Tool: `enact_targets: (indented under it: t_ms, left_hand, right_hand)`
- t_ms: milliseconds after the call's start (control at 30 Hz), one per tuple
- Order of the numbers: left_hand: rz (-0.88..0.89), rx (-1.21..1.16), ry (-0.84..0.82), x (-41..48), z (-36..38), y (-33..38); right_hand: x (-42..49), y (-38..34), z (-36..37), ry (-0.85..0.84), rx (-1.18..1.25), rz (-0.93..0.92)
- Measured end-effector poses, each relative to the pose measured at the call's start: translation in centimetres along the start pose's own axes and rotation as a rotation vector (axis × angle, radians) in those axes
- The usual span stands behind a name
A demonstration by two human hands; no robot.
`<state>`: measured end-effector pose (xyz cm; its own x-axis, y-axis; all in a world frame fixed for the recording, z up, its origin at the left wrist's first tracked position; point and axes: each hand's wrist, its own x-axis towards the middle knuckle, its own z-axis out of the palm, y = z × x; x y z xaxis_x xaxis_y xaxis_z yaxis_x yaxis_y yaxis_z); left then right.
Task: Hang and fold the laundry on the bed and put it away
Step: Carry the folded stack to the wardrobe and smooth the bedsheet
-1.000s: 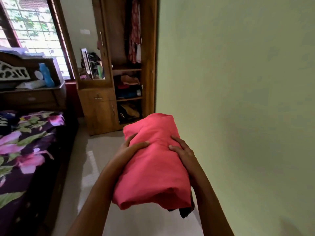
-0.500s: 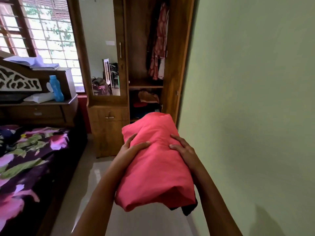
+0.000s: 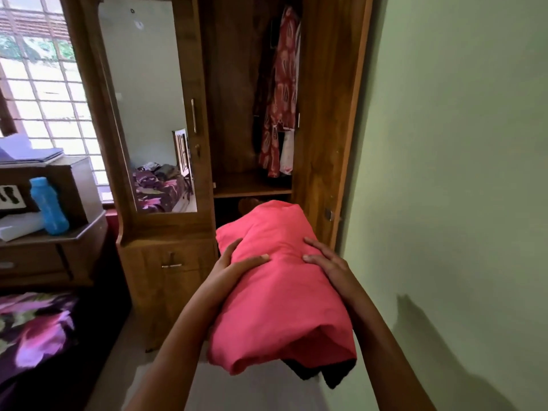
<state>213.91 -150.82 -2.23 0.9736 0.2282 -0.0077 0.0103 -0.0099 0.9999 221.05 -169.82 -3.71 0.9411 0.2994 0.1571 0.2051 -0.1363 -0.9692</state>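
Fingers [image 3: 317,245] of right hand [image 3: 329,268] curled over the right flank of a folded pink garment [image 3: 281,292], thumb across the top. Left hand [image 3: 234,271] clasping the opposite flank the same way. Two hands, at 3 and 9 o'clock of the bundle, most likely squeezing inward to keep the folds from slumping open while carried.

Held level and lengthwise in the air, far end aimed at 12 o'clock toward the open wardrobe [image 3: 323,114], probably so as to slide straight in. Tucked beneath at 5 o'clock, a dark garment [image 3: 332,378], one corner drooping. At least two pieces in the stack, then; exact count hidden.

Just past the far end, one wooden shelf [image 3: 252,188], with a darker compartment below it, mostly hidden by the bundle. Above the shelf, at 12 o'clock, one red patterned dress [image 3: 280,99] hanging with a pale piece [image 3: 287,155] beside it, placed where long clothes get room to fall.

At 10 o'clock, one mirrored door [image 3: 148,114]. At 9 o'clock, one blue bottle [image 3: 49,206] standing on the headboard ledge [image 3: 74,232]. At 8 o'clock, bed [image 3: 35,336] under a floral sheet.
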Motion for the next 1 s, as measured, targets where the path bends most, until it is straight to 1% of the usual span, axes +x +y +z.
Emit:
enact_targets:
  t_ms: [133, 300, 533, 667, 767, 900, 1000]
  left_hand:
    - [-0.014, -0.015, 0.060, 9.6, 0.4, 0.4]
    - [0.022, -0.033, 0.117, 20.9, 0.1, 2.2]
    - [0.044, -0.024, 0.182, 35.2, -3.7, 1.3]
    - [0.085, -0.012, 0.185, 44.7, -7.1, 1.2]
    - [0.115, 0.012, 0.169, 51.6, -9.7, 2.5]
    - [0.179, 0.102, 0.188, 59.5, -12.2, 5.0]
    - [0.167, 0.228, 0.246, 65.4, -13.2, 5.7]
  right_hand:
    - [10.4, 1.5, -0.8, -0.055, 0.009, -0.014]
    - [23.9, 1.7, -1.4, -0.115, 0.008, -0.032]
    - [39.1, 4.3, 2.2, -0.158, 0.017, -0.044]
    - [48.6, 5.5, 5.1, -0.140, 0.017, -0.073]
    - [55.5, 5.1, 7.0, -0.109, 0.014, -0.101]
    - [63.9, 4.4, 8.6, -0.117, 0.011, -0.129]
    - [69.7, 5.1, 9.7, -0.090, 0.054, -0.135]
